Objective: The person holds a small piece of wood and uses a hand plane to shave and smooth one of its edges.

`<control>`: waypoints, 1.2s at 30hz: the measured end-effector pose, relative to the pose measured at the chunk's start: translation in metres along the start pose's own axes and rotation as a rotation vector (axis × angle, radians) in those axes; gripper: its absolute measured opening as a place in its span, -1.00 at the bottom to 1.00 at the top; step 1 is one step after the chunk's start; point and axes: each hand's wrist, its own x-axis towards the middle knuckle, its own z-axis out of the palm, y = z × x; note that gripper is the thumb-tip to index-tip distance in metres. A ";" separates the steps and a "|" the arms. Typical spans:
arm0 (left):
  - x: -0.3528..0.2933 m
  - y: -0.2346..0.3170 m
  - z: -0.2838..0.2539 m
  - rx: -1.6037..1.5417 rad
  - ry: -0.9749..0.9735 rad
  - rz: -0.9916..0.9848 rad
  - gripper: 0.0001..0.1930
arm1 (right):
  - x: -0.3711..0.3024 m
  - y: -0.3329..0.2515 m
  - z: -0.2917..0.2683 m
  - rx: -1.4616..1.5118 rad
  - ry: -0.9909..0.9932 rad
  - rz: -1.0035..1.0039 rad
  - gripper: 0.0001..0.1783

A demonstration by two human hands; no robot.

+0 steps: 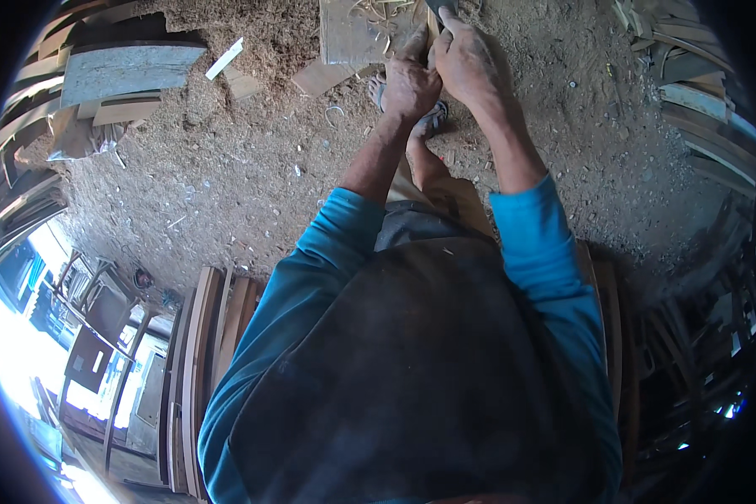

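At the top of the head view, my left hand (pixel 413 86) is closed around the lower end of a narrow strip of pale wood (pixel 433 23). Close beside it on the right, my right hand (pixel 469 65) is closed too, with its fingers against a dark, flat tool (pixel 442 5). The picture's upper edge cuts off most of this tool, so its kind does not show. Both hands are over the near right edge of a flat wooden board (pixel 344 38) with curled shavings (pixel 382 15) on it. Dust covers my hands.
Sawdust and chips cover the ground (pixel 227 181). My sandalled foot (pixel 428 122) stands just below the hands. A loose plank piece (pixel 321 77) lies left of the board. Stacked boards (pixel 130 71) line the left, more planks (pixel 706 126) the right, and upright timbers (pixel 202 336) stand behind me.
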 end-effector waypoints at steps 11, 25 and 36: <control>0.002 0.026 -0.006 -0.009 -0.085 -0.154 -0.58 | -0.070 0.019 -0.008 0.201 -0.052 -0.041 -0.53; 0.004 0.013 -0.010 0.009 -0.178 -0.235 -0.56 | -0.043 0.005 -0.014 -0.013 -0.076 -0.101 -0.53; 0.004 0.002 -0.003 0.067 -0.032 0.024 -0.47 | 0.006 0.005 0.011 0.123 0.053 -0.073 -0.52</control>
